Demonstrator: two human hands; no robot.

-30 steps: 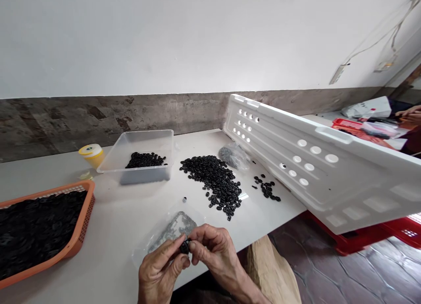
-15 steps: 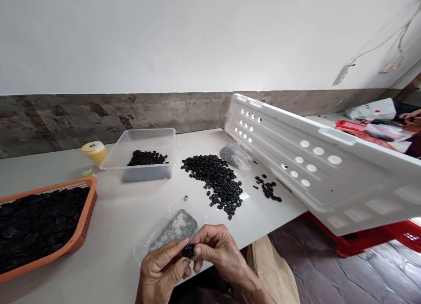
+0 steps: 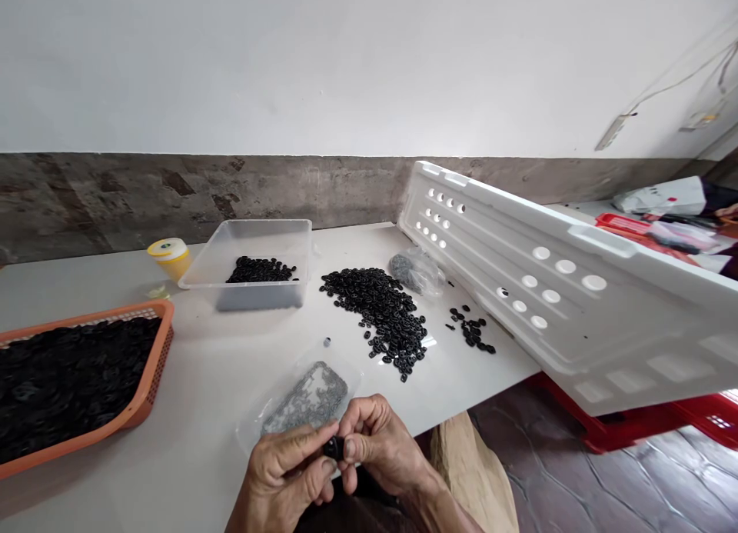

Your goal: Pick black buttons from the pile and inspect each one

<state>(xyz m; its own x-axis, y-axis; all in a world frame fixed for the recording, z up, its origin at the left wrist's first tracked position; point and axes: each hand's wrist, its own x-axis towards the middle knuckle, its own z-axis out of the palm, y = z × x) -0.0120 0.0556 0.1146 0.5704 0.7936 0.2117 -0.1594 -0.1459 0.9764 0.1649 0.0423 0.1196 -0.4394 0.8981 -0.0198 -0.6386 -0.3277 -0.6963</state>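
Note:
Close to the table's front edge, my left hand point(image 3: 291, 471) and my right hand point(image 3: 380, 444) meet around a small round black plastic part point(image 3: 333, 447). Both hands pinch it between thumb and fingers, which cover much of it. Just beyond my hands lies a clear plastic bag point(image 3: 314, 398) with many tiny grey metal-looking pieces inside. Farther off, a heap of small black oval parts point(image 3: 380, 310) spreads over the white table. One tiny grey piece point(image 3: 327, 341) lies alone between the bag and a clear bin.
An orange basket point(image 3: 164, 341) full of black parts stands at left. The clear plastic bin point(image 3: 265, 294) holds more, beside a yellow-white spool point(image 3: 171, 260). A white crate point(image 3: 490, 233) leans at right; near it are a second bag point(image 3: 415, 270) and scattered black parts point(image 3: 473, 331).
The view has shifted slightly. My hands stay together on the black part, with only small finger movements.

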